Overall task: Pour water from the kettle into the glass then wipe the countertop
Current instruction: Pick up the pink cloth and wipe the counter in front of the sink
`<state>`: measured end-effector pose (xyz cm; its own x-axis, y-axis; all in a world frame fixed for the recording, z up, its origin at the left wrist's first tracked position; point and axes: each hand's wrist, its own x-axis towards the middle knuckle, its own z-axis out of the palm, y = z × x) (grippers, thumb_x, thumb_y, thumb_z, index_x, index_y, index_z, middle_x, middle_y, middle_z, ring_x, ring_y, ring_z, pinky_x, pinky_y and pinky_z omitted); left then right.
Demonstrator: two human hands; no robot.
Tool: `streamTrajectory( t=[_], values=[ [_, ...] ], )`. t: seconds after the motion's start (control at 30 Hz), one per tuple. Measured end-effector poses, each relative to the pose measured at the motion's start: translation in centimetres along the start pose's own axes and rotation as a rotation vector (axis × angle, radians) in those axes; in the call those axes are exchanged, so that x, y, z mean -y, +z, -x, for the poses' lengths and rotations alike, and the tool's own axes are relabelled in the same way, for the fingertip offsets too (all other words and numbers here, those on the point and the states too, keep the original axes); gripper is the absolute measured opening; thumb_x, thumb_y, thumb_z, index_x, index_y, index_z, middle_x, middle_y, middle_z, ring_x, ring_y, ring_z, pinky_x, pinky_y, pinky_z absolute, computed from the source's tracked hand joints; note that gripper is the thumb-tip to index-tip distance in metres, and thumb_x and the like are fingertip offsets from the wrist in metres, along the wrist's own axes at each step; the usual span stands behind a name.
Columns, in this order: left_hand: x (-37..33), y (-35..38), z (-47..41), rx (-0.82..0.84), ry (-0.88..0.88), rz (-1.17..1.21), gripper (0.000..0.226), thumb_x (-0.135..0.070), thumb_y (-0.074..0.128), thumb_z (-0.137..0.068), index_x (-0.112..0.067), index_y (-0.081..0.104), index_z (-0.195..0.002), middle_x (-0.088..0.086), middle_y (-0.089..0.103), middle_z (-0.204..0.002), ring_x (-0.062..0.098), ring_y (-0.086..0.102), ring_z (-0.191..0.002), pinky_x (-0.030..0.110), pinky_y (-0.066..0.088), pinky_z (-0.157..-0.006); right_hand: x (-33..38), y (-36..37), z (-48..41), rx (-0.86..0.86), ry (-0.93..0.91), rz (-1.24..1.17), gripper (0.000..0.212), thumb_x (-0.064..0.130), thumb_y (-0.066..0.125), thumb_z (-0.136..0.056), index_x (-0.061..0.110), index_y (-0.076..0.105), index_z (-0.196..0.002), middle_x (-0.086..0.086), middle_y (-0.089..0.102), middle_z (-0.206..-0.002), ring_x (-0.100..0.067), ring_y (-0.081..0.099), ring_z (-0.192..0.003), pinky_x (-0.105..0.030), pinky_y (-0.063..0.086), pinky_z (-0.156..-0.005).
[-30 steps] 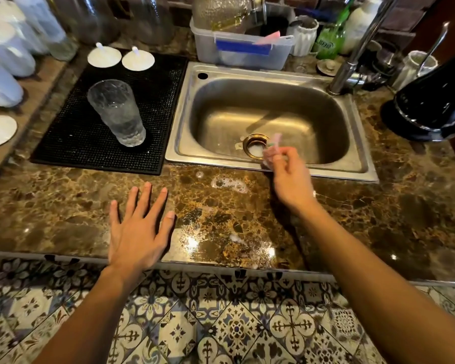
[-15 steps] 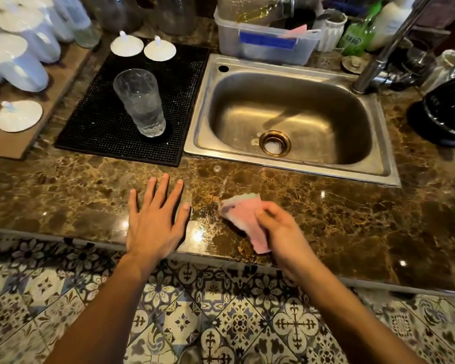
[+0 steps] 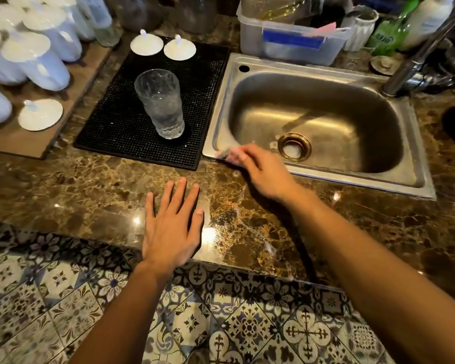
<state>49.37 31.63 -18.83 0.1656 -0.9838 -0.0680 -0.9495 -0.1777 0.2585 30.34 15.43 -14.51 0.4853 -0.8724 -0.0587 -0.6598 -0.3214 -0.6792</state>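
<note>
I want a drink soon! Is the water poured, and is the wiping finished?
Poured, it seems: the ribbed clear glass on the black mat holds water. Wiping is underway: the right hand presses a pink cloth at the steel sink rim. Wet streaks remain on the brown marble countertop.

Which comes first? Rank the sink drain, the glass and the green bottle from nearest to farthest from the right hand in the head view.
1. Sink drain: just right of the right hand, in the sink.
2. Glass: to the left, upright on the black mat.
3. Green bottle: far back right, behind the sink.
</note>
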Motion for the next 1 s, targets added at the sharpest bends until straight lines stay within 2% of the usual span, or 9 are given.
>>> streamTrajectory(
  t=[0.13, 0.2, 0.37, 0.53, 0.63, 0.73, 0.83, 0.9, 1.0],
  values=[
    [0.1, 0.0, -0.1, 0.023, -0.015, 0.008, 0.062, -0.049, 0.008, -0.103, -0.03, 0.008, -0.162, -0.007, 0.0, -0.172, 0.015, -0.007, -0.159, 0.056, -0.003, -0.128, -0.1, 1.4, 4.1, 0.221, -0.069, -0.004, 0.032, 0.038, 0.038, -0.109, 0.026, 0.059, -0.13, 0.012, 0.063, -0.089, 0.001, 0.063, -0.068, -0.014, 0.049, -0.063],
    [0.1, 0.0, -0.1, 0.023, -0.016, 0.002, 0.062, -0.048, 0.008, -0.103, -0.03, 0.007, -0.162, -0.007, 0.0, -0.172, 0.015, -0.007, -0.159, 0.056, -0.003, -0.128, -0.1, 1.3, 7.2, 0.326, -0.056, -0.02, 0.031, 0.033, 0.039, -0.109, 0.022, 0.061, -0.128, 0.012, 0.059, -0.08, 0.0, 0.058, -0.056, -0.013, 0.048, -0.053],
    [0.1, 0.1, -0.1, 0.004, -0.013, 0.0, 0.062, -0.048, 0.01, -0.103, -0.03, 0.012, -0.162, -0.007, 0.005, -0.172, 0.014, -0.002, -0.159, 0.056, 0.0, -0.128, -0.7, 0.0, 13.3, 0.388, 0.214, -0.504, 0.022, 0.031, 0.048, -0.105, 0.025, 0.069, -0.112, -0.009, 0.07, -0.098, -0.025, 0.064, -0.079, -0.03, 0.052, -0.069],
    [0.0, 0.1, 0.0, -0.003, -0.017, 0.011, 0.063, -0.05, 0.012, -0.103, -0.029, 0.016, -0.162, -0.006, 0.008, -0.172, 0.014, 0.0, -0.159, 0.056, 0.0, -0.128, -2.5, -5.2, 12.6, 0.024, 0.509, -1.081, 0.03, 0.031, 0.055, -0.099, 0.011, 0.071, -0.115, -0.019, 0.07, -0.12, -0.042, 0.067, -0.1, -0.05, 0.056, -0.088],
    [0.0, 0.1, 0.0, -0.012, -0.018, 0.022, 0.062, -0.05, 0.015, -0.104, -0.029, 0.018, -0.162, -0.006, 0.01, -0.172, 0.013, 0.001, -0.159, 0.055, 0.0, -0.128, -3.2, -8.9, 9.8, -0.219, 0.386, -0.794, 0.024, 0.023, 0.046, -0.107, 0.018, 0.069, -0.108, -0.011, 0.069, -0.103, -0.021, 0.066, -0.079, -0.025, 0.052, -0.063],
    [0.0, 0.1, 0.0, -0.009, -0.018, 0.026, 0.062, -0.05, 0.015, -0.104, -0.029, 0.018, -0.162, -0.007, 0.009, -0.172, 0.013, 0.001, -0.16, 0.055, -0.001, -0.128, -3.9, -8.6, 7.8, -0.284, 0.305, -0.511, 0.022, 0.024, 0.045, -0.108, 0.022, 0.067, -0.113, 0.009, 0.068, -0.102, 0.008, 0.065, -0.081, -0.012, 0.048, -0.069],
    [0.0, 0.1, 0.1, -0.012, -0.017, 0.021, 0.062, -0.051, 0.015, -0.104, -0.029, 0.019, -0.162, -0.006, 0.01, -0.172, 0.013, 0.001, -0.16, 0.055, 0.0, -0.128, -4.3, -4.8, 7.7, -0.107, 0.269, -0.096, 0.029, 0.035, 0.04, -0.109, 0.024, 0.061, -0.125, 0.013, 0.063, -0.099, 0.004, 0.062, -0.084, -0.011, 0.048, -0.066],
    [-0.1, 0.1, 0.1, -0.012, -0.017, 0.024, 0.062, -0.051, 0.016, -0.104, -0.029, 0.02, -0.162, -0.006, 0.011, -0.172, 0.014, 0.002, -0.16, 0.055, 0.0, -0.128, -3.2, -2.4, 8.4, -0.029, 0.241, -0.003, 0.033, 0.035, 0.036, -0.11, 0.022, 0.056, -0.133, 0.009, 0.063, -0.088, -0.005, 0.064, -0.068, -0.011, 0.05, -0.052],
    [-0.1, 0.1, 0.0, -0.019, -0.018, 0.025, 0.062, -0.05, 0.016, -0.104, -0.028, 0.022, -0.162, -0.006, 0.013, -0.172, 0.014, 0.003, -0.16, 0.055, 0.0, -0.128, -1.3, 0.0, 9.7, 0.014, 0.142, -0.008, 0.033, 0.03, 0.037, -0.11, 0.016, 0.06, -0.129, 0.001, 0.071, -0.099, -0.014, 0.069, -0.071, -0.008, 0.048, -0.054]
  ],
)
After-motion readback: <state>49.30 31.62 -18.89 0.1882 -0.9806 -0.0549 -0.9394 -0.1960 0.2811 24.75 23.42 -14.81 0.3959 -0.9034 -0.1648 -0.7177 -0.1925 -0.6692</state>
